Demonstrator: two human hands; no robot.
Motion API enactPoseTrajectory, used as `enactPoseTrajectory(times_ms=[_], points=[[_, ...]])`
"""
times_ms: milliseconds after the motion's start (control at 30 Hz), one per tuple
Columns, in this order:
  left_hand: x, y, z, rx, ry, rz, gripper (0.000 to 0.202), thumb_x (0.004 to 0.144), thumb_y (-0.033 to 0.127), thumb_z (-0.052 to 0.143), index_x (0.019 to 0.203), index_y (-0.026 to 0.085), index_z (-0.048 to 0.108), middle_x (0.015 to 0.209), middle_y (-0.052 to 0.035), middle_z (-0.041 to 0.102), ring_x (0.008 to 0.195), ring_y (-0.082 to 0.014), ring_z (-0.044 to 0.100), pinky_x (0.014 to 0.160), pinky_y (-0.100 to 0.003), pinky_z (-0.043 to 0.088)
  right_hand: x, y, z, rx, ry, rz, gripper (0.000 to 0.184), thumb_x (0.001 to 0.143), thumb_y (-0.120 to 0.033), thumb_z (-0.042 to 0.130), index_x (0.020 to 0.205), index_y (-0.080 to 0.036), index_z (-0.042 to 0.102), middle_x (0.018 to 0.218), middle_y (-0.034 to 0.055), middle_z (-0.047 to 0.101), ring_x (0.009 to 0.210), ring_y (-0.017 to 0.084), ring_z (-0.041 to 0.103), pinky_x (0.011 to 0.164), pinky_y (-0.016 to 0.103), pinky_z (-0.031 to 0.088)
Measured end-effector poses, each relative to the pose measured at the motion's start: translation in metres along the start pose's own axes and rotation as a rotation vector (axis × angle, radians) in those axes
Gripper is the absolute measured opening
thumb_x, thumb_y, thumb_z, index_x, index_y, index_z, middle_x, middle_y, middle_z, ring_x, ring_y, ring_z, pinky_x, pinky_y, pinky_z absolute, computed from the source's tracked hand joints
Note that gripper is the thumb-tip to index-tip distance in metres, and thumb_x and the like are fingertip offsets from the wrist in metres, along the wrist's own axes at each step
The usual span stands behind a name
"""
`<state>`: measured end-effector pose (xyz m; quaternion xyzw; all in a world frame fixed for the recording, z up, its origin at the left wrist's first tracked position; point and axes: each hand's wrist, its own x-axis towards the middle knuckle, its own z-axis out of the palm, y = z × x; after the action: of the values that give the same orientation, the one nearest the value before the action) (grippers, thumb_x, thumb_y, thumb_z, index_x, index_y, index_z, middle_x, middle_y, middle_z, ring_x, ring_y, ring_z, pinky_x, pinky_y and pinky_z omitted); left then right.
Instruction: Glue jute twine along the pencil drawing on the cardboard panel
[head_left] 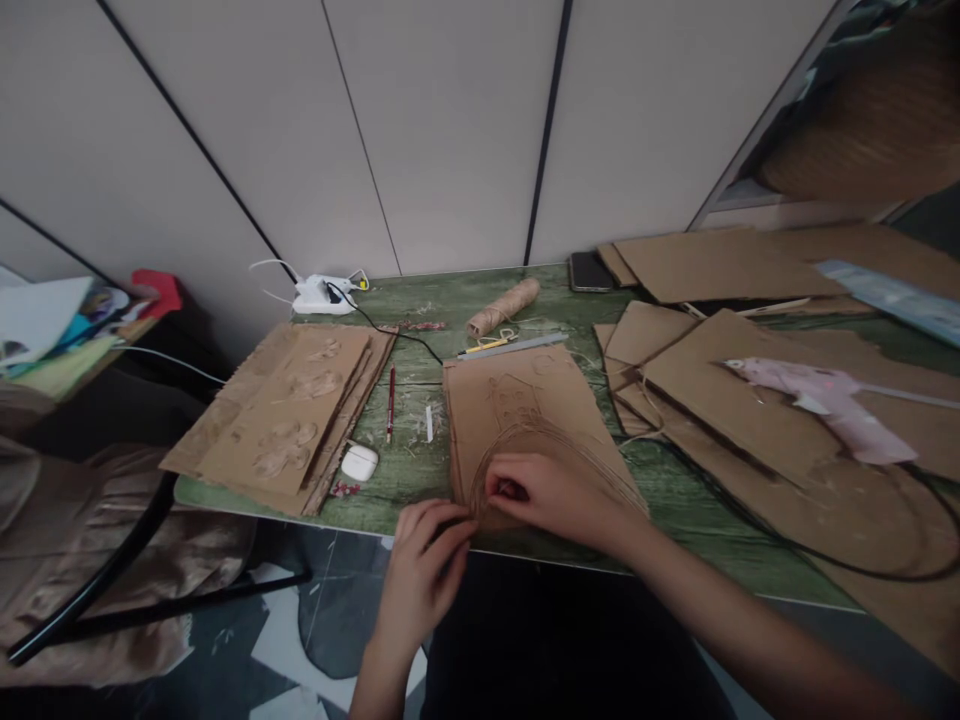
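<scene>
Brown rectangular cardboard sheet (559,392) lies at the near edge of the green wood-grain table (416,482), with thin tan twine (517,430) looped over it. The right hand (555,492) pinches the twine; the left hand (424,558) curls beside the sheet's corner, its grip impossible to tell.

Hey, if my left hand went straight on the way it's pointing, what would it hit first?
Most likely the loop of twine lying over the cardboard sheet, right by your left hand; whether they touch is unclear. Your right hand seems just beyond.
</scene>
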<state>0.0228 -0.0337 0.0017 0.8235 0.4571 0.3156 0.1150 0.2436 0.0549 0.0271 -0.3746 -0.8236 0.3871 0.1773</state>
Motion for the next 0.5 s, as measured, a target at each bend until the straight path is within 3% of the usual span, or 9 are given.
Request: enactPoseTrajectory(times_ms=[200,500], points=[[0.002,-0.003,0.000,0.046,-0.070,0.057,0.029,0.094,0.014,0.056,0.119,0.026,0.065,0.116,-0.0064,0.067,0.112,-0.0238,0.056,0.095,-0.041,0.046,0.000,-0.003,0.002,-0.017,0.018,0.007,0.010,0.084,-0.010,0.061,0.079,-0.018,0.060,0.078,-0.0020,0.061,0.070,0.012,0.051,0.064,0.023,0.034],[0.002,0.000,0.003,0.075,-0.050,0.023,0.028,0.094,0.013,0.056,0.116,0.026,0.067,0.114,-0.0063,0.068,0.110,-0.0239,0.056,0.094,-0.041,0.045,0.001,-0.011,0.001,-0.048,0.008,0.085,0.010,0.081,-0.009,0.065,0.078,-0.018,0.061,0.076,-0.0021,0.062,0.069,0.012,0.052,0.062,0.023,0.033]])
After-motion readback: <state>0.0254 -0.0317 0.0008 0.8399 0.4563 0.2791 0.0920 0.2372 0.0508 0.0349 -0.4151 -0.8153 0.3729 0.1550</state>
